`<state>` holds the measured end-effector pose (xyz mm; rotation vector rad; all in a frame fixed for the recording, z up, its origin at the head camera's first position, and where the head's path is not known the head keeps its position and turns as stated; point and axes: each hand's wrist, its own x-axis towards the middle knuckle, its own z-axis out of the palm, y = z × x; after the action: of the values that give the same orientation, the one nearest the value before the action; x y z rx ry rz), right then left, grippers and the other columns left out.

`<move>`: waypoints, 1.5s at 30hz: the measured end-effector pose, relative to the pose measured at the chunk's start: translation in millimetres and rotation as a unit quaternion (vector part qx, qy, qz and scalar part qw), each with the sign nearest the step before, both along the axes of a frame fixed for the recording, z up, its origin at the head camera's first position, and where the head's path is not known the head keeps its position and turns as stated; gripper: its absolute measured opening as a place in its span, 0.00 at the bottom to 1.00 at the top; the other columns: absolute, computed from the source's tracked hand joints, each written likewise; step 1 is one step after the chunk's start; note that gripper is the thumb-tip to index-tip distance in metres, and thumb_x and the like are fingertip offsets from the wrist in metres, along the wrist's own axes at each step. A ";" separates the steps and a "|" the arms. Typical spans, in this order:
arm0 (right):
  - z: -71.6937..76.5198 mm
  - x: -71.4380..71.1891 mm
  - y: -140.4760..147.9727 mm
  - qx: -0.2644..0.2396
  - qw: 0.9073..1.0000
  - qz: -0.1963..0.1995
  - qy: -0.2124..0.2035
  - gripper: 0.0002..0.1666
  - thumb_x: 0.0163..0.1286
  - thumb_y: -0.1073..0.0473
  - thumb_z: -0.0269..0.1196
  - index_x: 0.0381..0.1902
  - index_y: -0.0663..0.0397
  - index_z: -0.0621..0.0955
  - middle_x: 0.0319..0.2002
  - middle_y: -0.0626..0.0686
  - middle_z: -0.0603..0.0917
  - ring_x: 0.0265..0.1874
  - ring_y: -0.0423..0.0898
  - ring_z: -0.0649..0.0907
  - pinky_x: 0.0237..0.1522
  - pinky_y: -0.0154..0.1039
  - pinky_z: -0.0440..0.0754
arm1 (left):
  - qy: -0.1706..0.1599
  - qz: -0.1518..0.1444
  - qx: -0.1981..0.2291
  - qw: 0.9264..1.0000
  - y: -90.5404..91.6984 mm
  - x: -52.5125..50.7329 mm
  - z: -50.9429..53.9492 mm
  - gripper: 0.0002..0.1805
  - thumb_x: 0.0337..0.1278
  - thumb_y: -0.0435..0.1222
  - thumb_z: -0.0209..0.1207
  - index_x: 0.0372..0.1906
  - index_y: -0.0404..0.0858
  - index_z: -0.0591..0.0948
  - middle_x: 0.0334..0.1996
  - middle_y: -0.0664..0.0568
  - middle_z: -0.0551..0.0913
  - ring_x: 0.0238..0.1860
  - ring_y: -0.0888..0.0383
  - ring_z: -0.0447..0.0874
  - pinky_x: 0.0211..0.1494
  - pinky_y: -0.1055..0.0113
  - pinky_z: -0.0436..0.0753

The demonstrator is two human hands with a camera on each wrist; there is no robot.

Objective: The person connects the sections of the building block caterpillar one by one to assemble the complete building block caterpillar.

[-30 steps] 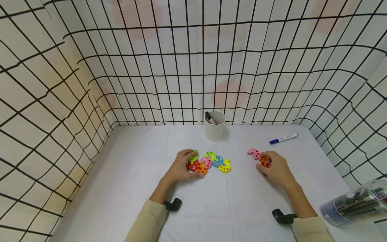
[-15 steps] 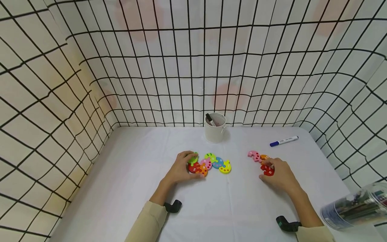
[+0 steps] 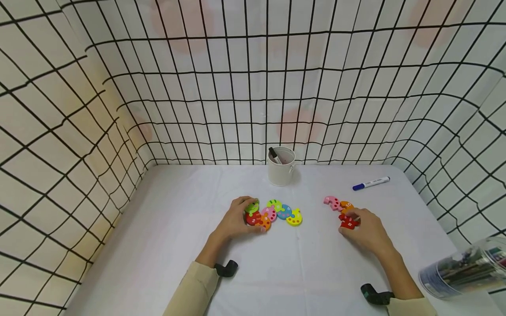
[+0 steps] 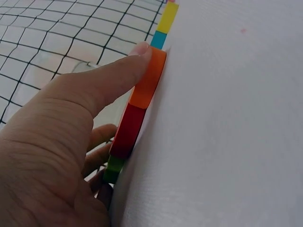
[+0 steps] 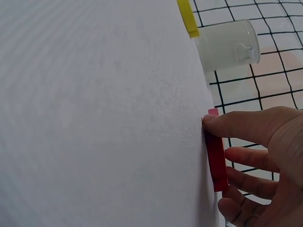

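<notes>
Head view: bucket [image 3: 280, 174] stands beyond joined pieces [image 3: 269, 214].

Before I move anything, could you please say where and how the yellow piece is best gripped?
I'd pinch the yellow piece by its curved rim, from the right: it lies flat, its left side meeting the blue piece and its right side free.

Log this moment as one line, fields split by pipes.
left hand: curled round left end of puzzle row, thumb on orange piece | right hand: pinching right-side red piece | white bucket: upright | blue-capped marker: on table
</notes>
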<state>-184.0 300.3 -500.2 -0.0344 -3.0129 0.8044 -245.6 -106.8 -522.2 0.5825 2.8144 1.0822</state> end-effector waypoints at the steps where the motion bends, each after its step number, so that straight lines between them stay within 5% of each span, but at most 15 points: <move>1: 0.0 -0.1 0.4 -0.002 1.000 0.002 -0.001 0.34 0.61 0.50 0.75 0.59 0.63 0.80 0.54 0.70 0.80 0.53 0.67 0.78 0.53 0.67 0.81 | -0.003 -0.001 0.000 1.000 -0.3 0.0 0.2 0.48 0.41 0.57 0.77 0.72 0.50 0.74 0.74 0.50 0.67 0.76 0.48 0.62 0.76 0.44 0.70; 19: 12.2 -16.0 -27.8 -0.035 0.998 0.046 0.032 0.30 0.62 0.54 0.74 0.58 0.61 0.80 0.59 0.67 0.80 0.57 0.64 0.79 0.60 0.63 0.81 | -0.022 -0.024 -0.008 0.999 -11.2 -3.1 4.0 0.48 0.40 0.57 0.78 0.72 0.52 0.74 0.74 0.49 0.66 0.75 0.48 0.64 0.74 0.41 0.71; 27: 12.2 -25.2 -45.1 -0.050 0.995 0.072 0.049 0.26 0.60 0.55 0.76 0.55 0.56 0.82 0.52 0.59 0.84 0.48 0.55 0.81 0.52 0.54 0.86 | -0.014 -0.039 0.000 0.999 -12.9 -1.8 5.9 0.48 0.39 0.56 0.78 0.71 0.50 0.75 0.73 0.48 0.67 0.74 0.46 0.66 0.75 0.42 0.71; 45: 18.3 -41.9 -82.8 -0.059 0.994 0.097 -0.004 0.22 0.64 0.56 0.74 0.56 0.48 0.83 0.56 0.55 0.85 0.51 0.54 0.83 0.52 0.52 0.87 | -0.011 -0.056 -0.004 0.998 -13.7 -1.6 4.0 0.49 0.41 0.56 0.77 0.73 0.52 0.73 0.75 0.50 0.66 0.76 0.49 0.62 0.77 0.44 0.68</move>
<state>-225.8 217.4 -481.8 0.2563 -3.0062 0.9992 -247.2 -120.5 -518.2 0.7128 2.7291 1.0486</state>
